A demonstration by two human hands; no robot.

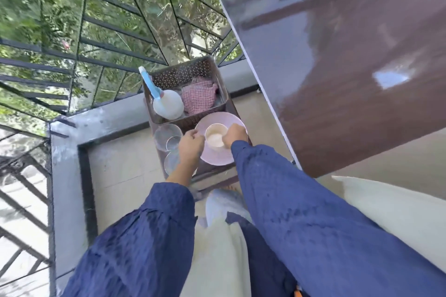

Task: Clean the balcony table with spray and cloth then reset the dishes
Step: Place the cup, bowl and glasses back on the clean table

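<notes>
A glossy dark brown table is shown filling the upper right of the frame. At centre, left of the table, a brown basket is seen, with a white spray bottle and a pink checked cloth kept inside. Just below it a pink plate is set, topped by a white cup, with clear glasses stood at its left. The left hand is curled at the plate's left rim and the right hand against the cup's right side. What is gripped cannot be told.
</notes>
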